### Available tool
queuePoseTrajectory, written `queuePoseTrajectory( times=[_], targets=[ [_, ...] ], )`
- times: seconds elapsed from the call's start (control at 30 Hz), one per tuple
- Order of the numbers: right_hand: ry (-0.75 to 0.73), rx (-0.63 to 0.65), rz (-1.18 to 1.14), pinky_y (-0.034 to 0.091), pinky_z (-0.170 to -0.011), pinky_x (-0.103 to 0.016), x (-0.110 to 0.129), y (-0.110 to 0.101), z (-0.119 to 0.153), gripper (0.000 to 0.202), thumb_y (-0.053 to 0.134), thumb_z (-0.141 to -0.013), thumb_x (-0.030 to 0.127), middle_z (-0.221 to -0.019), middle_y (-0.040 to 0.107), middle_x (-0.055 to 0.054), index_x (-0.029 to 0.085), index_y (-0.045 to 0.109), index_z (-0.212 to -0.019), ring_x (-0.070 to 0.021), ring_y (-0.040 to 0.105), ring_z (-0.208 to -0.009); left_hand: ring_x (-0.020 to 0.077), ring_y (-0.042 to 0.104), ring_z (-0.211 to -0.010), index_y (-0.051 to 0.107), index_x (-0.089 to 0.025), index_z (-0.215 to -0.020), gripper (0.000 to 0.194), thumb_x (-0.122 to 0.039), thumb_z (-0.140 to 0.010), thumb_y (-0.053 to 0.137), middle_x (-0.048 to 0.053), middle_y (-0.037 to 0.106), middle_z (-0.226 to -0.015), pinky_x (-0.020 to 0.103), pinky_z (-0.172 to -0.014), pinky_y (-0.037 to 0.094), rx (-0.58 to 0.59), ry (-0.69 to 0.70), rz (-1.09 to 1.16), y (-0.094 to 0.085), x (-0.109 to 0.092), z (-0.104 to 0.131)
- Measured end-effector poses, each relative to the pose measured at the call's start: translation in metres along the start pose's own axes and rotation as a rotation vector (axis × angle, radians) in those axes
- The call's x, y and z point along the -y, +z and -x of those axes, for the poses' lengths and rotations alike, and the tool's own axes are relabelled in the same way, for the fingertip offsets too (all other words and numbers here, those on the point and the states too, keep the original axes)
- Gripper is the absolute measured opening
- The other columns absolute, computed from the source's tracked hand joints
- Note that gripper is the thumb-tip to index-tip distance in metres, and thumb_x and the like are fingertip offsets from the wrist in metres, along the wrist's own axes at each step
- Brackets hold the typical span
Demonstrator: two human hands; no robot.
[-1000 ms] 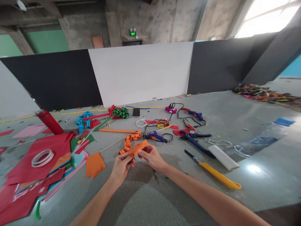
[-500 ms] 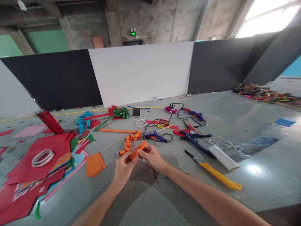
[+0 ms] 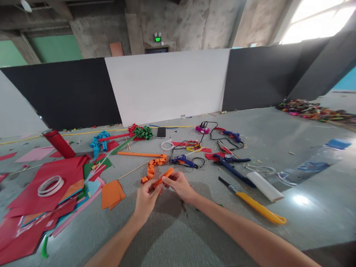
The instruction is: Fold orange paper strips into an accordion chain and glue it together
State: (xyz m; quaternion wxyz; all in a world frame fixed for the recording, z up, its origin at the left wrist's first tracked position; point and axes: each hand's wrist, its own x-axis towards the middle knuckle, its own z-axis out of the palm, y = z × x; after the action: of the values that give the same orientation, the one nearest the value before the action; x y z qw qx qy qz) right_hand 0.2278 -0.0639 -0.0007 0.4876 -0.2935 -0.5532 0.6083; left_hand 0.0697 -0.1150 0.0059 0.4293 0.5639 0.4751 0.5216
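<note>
A folded orange paper strip (image 3: 167, 173) is held between my two hands near the middle of the view. My left hand (image 3: 147, 195) grips its lower left end, fingers closed. The thumb and fingers of my right hand (image 3: 180, 185) pinch it from the right. Just beyond lies a curled orange paper chain (image 3: 151, 167), joined to an orange stick (image 3: 139, 154). A blue glue gun (image 3: 183, 160) rests on the floor past my right hand. Left of my hands are orange paper squares (image 3: 112, 194).
Red sheets (image 3: 41, 181) and a red bottle (image 3: 59, 142) lie at left. Blue pliers (image 3: 233, 168), a yellow-handled saw (image 3: 258, 207), a white roll (image 3: 265, 186) and a plastic bottle (image 3: 314, 163) lie at right. A phone (image 3: 161, 132) and a pink power socket (image 3: 202, 129) are farther back.
The orange strip has tilted and shifted slightly between my fingers. Both hands keep hold of it and have barely moved.
</note>
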Motion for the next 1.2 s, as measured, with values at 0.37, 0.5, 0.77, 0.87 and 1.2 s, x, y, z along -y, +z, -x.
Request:
queuePoseTrajectory(
  times=[0.37,0.5,0.77,0.87,1.2],
  targets=[
    [-0.01,-0.001,0.059,0.038,-0.055,-0.023,-0.0009,-0.0005,-0.0003,0.041,0.072,-0.079,0.052,-0.059,0.059,0.0,0.014,0.067,-0.068,-0.0097,0.047,-0.054,0.0174,0.067,-0.067,0.074,-0.014,-0.096,0.033,-0.044,-0.086,0.065,0.006,0.073,-0.076,0.024,-0.064,0.051,0.01,0.027,-0.063,0.0002,-0.0041,0.002],
    [0.006,-0.01,0.075,0.037,-0.054,-0.023,-0.0002,0.0,-0.0003,0.042,0.072,-0.079,0.053,-0.057,0.057,0.001,0.014,0.066,-0.065,-0.0094,0.047,-0.053,0.0169,0.067,-0.068,0.074,-0.014,-0.097,0.033,-0.044,-0.088,0.062,0.005,0.073,-0.077,0.024,-0.065,0.051,0.025,0.054,-0.092,-0.0007,-0.0037,0.0031],
    [0.005,-0.025,0.101,0.036,-0.052,-0.023,-0.0011,-0.0007,-0.0005,0.044,0.072,-0.079,0.055,-0.056,0.057,0.001,0.014,0.067,-0.064,-0.0093,0.046,-0.052,0.0163,0.066,-0.066,0.074,-0.014,-0.091,0.033,-0.044,-0.09,0.06,0.004,0.072,-0.073,0.024,-0.064,0.051,0.05,0.047,-0.078,0.0001,-0.0075,0.003],
    [0.003,-0.021,0.098,0.036,-0.052,-0.023,-0.0023,-0.0012,-0.0009,0.043,0.072,-0.079,0.054,-0.056,0.058,0.0,0.014,0.067,-0.064,-0.0092,0.046,-0.052,0.0165,0.067,-0.066,0.074,-0.014,-0.091,0.033,-0.044,-0.089,0.061,0.004,0.072,-0.074,0.024,-0.065,0.051,0.045,0.04,-0.071,0.0004,-0.0069,0.0024],
    [-0.039,-0.053,0.048,0.038,-0.053,-0.023,0.0039,0.0015,-0.001,0.037,0.074,-0.078,0.05,-0.057,0.061,0.0,0.016,0.069,-0.063,-0.0101,0.048,-0.053,0.0182,0.07,-0.067,0.074,-0.015,-0.084,0.031,-0.046,-0.084,0.067,0.003,0.074,-0.073,0.022,-0.063,0.05,0.002,-0.014,-0.101,-0.0008,-0.0067,0.0037]
  ],
)
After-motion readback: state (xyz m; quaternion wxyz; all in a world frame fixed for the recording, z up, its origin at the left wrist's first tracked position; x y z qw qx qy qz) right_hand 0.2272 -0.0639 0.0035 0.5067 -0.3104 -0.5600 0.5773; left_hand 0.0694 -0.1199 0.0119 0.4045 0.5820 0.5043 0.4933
